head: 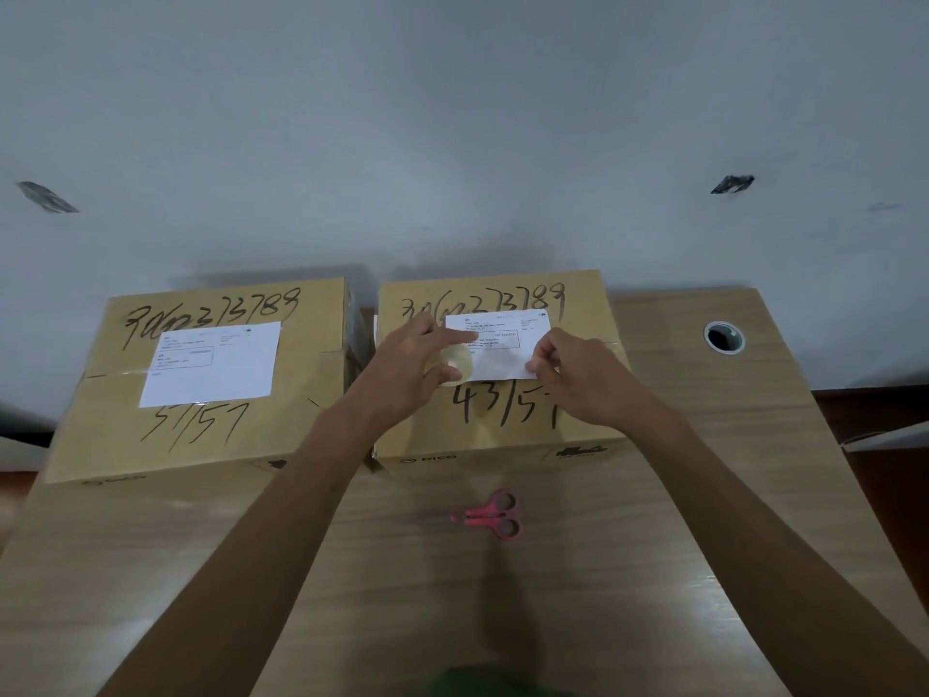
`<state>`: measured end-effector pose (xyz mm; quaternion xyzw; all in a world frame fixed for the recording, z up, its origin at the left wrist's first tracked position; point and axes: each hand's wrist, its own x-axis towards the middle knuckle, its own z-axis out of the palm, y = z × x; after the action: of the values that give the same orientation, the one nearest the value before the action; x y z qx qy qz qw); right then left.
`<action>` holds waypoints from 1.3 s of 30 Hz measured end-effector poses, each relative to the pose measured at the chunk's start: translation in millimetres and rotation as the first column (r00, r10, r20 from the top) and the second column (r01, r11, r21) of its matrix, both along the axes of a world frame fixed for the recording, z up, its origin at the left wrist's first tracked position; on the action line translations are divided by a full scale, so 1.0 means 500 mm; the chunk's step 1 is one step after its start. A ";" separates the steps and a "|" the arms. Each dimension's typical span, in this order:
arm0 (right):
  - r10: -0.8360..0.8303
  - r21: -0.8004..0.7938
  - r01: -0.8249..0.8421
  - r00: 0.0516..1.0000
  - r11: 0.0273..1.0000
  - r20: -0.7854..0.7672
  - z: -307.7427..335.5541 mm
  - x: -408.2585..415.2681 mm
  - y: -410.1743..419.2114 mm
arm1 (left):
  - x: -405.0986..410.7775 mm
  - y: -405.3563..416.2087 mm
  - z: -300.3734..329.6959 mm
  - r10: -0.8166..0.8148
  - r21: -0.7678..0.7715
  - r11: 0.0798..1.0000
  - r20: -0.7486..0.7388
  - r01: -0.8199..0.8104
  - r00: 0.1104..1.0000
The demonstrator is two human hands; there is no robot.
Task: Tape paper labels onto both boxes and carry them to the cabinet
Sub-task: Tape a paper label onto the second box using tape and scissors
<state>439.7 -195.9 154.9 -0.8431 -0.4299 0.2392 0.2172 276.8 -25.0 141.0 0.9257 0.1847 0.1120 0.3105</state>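
Observation:
Two brown cardboard boxes stand side by side against the wall. On top of the left box (100, 435) lies a white paper label (213, 362). The right box (502, 440) carries a second label (502, 344), and both my hands rest on it. My left hand (409, 364) holds a roll of clear tape (456, 364) at the label's left edge, index finger stretched across the paper. My right hand (573, 372) pinches at the label's lower right corner; whether tape sits between its fingers is too small to tell.
Pink-handled scissors (490, 515) lie on the wooden table (653, 570) in front of the right box. A round cable hole (724, 337) sits at the table's back right. The grey wall (452, 143) rises directly behind the boxes.

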 end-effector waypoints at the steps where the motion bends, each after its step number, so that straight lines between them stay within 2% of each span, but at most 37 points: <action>1: 0.000 -0.005 0.000 1.000 1.000 -0.004 0.002 0.001 -0.001 | -0.002 0.001 -0.001 -0.002 0.022 1.000 -0.004 0.002 1.000; 5: 0.008 -0.038 -0.010 0.999 0.999 -0.038 0.014 0.010 -0.001 | -0.017 0.013 -0.005 0.042 0.050 0.998 -0.048 -0.039 0.998; 9: -0.006 -0.061 0.002 0.998 0.998 -0.069 0.021 0.012 -0.001 | -0.025 0.012 -0.011 0.029 0.153 0.988 -0.105 -0.013 0.994; 14: -0.014 -0.058 0.007 0.994 0.998 -0.111 0.028 0.012 -0.008 | -0.042 0.029 -0.008 0.043 0.149 0.989 -0.151 -0.020 0.988; 19: -0.034 -0.040 0.029 0.991 0.999 -0.131 0.027 0.014 -0.008 | -0.053 0.042 0.005 -0.010 0.204 0.979 -0.081 0.026 0.997; 23: -0.038 -0.050 0.031 0.990 0.998 -0.139 0.024 0.018 -0.004 | -0.044 0.024 0.013 -0.021 0.096 0.995 -0.014 0.022 1.000; 28: -0.021 -0.067 0.012 0.990 0.998 -0.136 0.023 0.026 -0.003 | -0.040 0.022 0.000 -0.043 -0.002 0.999 -0.145 0.043 0.989; 33: -0.027 -0.055 0.018 0.988 0.998 -0.154 0.019 0.027 -0.008 | -0.024 0.030 -0.015 -0.080 0.084 0.990 -0.287 0.109 0.955; 39: -0.070 -0.038 0.065 0.990 0.997 -0.123 0.014 0.038 -0.015 | -0.020 0.032 -0.018 -0.079 0.131 0.984 -0.275 0.118 0.958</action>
<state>458.9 -203.2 161.7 -0.8442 -0.3825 0.2912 0.2372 267.0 -9.1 132.2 0.9607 0.1700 -0.0169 0.2190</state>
